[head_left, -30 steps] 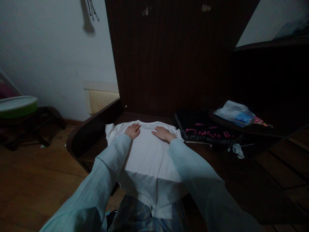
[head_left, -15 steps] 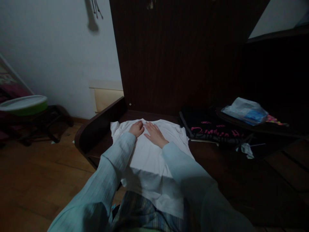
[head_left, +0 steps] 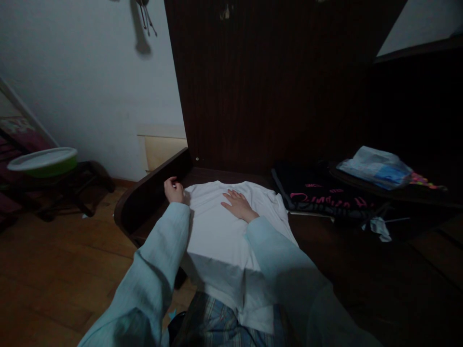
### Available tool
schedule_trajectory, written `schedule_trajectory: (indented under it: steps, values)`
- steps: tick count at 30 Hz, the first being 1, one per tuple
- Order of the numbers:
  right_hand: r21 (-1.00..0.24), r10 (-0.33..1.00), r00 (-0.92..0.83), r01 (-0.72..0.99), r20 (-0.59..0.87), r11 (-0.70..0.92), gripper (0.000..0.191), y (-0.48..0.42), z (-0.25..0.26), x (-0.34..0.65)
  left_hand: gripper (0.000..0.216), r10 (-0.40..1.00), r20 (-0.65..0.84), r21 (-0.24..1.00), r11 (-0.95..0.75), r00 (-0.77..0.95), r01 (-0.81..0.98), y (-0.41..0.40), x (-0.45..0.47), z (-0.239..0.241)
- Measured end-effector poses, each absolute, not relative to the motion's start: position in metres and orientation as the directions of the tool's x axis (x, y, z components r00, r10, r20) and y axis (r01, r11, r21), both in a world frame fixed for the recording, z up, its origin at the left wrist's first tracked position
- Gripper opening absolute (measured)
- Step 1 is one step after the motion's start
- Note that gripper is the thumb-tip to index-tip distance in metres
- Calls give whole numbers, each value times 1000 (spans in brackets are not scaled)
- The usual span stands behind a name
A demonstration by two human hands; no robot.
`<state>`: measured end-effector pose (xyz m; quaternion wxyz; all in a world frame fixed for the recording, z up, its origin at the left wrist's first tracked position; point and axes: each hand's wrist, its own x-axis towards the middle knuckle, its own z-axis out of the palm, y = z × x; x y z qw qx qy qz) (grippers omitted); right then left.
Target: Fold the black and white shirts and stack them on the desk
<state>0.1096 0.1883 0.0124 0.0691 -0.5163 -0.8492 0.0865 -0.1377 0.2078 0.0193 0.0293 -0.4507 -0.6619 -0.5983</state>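
A white T-shirt (head_left: 224,241) lies spread on a dark wooden surface (head_left: 361,270), its lower part hanging over the near edge onto my lap. My right hand (head_left: 237,205) rests flat on the shirt's upper middle, fingers stretched out. At the shirt's left shoulder, my left hand (head_left: 173,190) has its fingers curled on the sleeve area by the raised wooden side rail (head_left: 152,193). Both my arms wear pale blue sleeves.
A folded black garment with pink lettering (head_left: 318,197) lies to the right of the shirt. Behind it, a plastic bag (head_left: 376,166) sits on a dark ledge. A tall dark panel (head_left: 271,82) rises behind. On the left, a green-rimmed basin (head_left: 43,161) rests on a stool over wooden floor.
My left hand has slid from the shirt's collar area out to its left shoulder and curled its fingers there. My right hand stayed flat near the middle.
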Motion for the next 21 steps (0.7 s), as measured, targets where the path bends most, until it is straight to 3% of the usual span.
schedule_trajectory:
  steps: [10,15,21]
  values:
    - [-217,892,-451,869,19,444,60,194,9,112,18,810,265,937,-90,-522,336,203,-170,24]
    - [-219,893,-451,869,18,443,60,201,7,114,11,861,280,879,-52,-425,475,186,-189,17]
    - [-218,896,-444,873,17,437,60,207,8,121,18,861,324,665,87,-391,742,179,-187,16]
